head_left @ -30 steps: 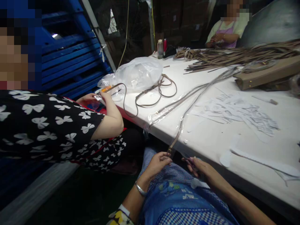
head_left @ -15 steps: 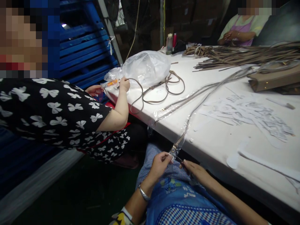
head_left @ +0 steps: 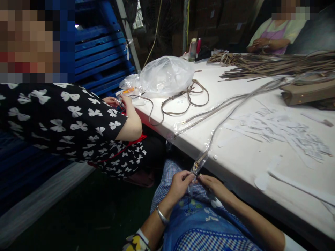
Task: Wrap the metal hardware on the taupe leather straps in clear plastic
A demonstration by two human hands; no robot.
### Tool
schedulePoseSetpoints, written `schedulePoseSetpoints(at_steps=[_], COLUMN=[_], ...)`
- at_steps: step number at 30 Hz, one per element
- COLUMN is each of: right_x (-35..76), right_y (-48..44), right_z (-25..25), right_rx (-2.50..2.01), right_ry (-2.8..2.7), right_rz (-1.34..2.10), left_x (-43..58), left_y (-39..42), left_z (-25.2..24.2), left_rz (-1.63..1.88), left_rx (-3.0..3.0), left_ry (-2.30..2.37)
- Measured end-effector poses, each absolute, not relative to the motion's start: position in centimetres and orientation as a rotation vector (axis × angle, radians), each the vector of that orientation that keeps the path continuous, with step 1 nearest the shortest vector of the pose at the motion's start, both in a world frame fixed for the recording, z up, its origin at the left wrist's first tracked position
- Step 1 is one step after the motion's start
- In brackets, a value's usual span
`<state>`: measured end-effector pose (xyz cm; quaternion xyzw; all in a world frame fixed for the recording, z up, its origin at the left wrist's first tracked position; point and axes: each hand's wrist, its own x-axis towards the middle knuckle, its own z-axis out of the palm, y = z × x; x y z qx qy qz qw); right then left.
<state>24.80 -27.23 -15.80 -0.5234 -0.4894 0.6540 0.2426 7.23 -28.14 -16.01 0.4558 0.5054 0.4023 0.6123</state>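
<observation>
A long tan strap in a clear plastic sleeve (head_left: 225, 118) runs across the white table (head_left: 243, 153) and hangs off its near edge. Its end with a metal clasp (head_left: 196, 166) dangles over my lap. My left hand (head_left: 180, 184) pinches the sleeve's end just below the clasp, fingers closed. My right hand (head_left: 212, 184) meets it from the right, fingertips pinched on the same end of the plastic.
A person in a black bow-print top (head_left: 65, 125) sits to my left handling another strap (head_left: 180, 101) beside a clear plastic bag (head_left: 166, 75). Paper scraps (head_left: 282, 132), a tan bag (head_left: 309, 92) and a heap of straps (head_left: 274, 64) lie on the table. Another person (head_left: 274, 36) sits at the far end.
My hands have come together on the strap's sleeved end, which has risen toward the table edge. The person on my left has lowered a hand from the table edge.
</observation>
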Motion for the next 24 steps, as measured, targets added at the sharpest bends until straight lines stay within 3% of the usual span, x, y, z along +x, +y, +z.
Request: schedulePoseSetpoints(at_steps=[15,24], right_x=[23.6,25.1], right_y=[-26.7,-27.4], right_z=[-16.0,-16.7], right_rx=[-1.450,-1.544], right_ry=[-1.097,-1.218], right_rz=[1.915,1.844], left_x=[6.8,-5.8], left_y=[-27.7,-31.6], left_z=[-15.2,-16.8], left_rz=[0.882,1.209], left_rx=[1.175,0.783], left_ry=[1.167,1.770])
